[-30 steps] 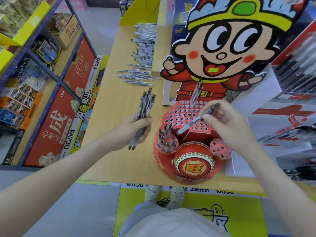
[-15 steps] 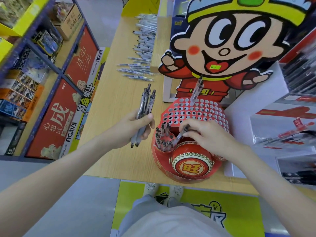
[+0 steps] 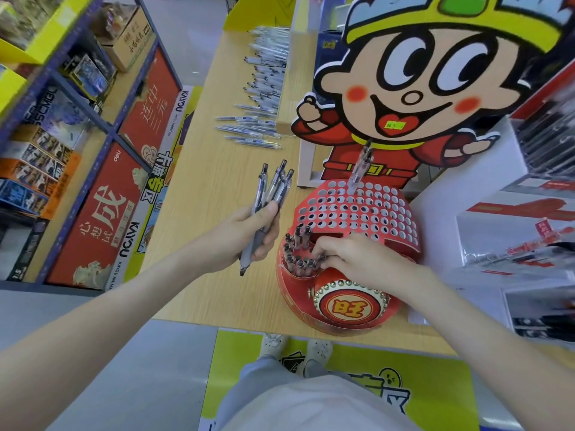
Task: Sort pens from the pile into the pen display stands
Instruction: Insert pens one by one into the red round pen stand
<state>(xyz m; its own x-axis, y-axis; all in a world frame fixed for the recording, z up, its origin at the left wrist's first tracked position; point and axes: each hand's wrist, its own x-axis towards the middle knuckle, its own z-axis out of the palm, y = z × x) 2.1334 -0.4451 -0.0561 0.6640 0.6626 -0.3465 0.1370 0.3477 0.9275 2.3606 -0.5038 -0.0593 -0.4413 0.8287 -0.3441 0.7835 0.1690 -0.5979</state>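
Observation:
A red round pen display stand [image 3: 357,213] with many holes sits on the wooden table [image 3: 217,188]. My left hand [image 3: 249,234] grips a bunch of grey pens [image 3: 273,188] just left of the stand, their tips pointing down. My right hand [image 3: 351,259] lies over the stand's small front-left holder [image 3: 298,256], fingertips pinching a pen down among several pens standing there. One clear pen [image 3: 361,169] stands alone in a hole at the stand's back. The pile of pens [image 3: 261,88] lies further back along the table.
A large cartoon-figure cardboard sign [image 3: 420,88] rises behind the stand. Blue shelving with boxed goods [image 3: 62,135] runs along the left aisle. White display racks [image 3: 529,228] crowd the right side. The table's front edge is near my feet [image 3: 295,346].
My right hand carried a single pen from above the stand down into the front-left holder and pushed it in. My left hand kept its bunch almost still.

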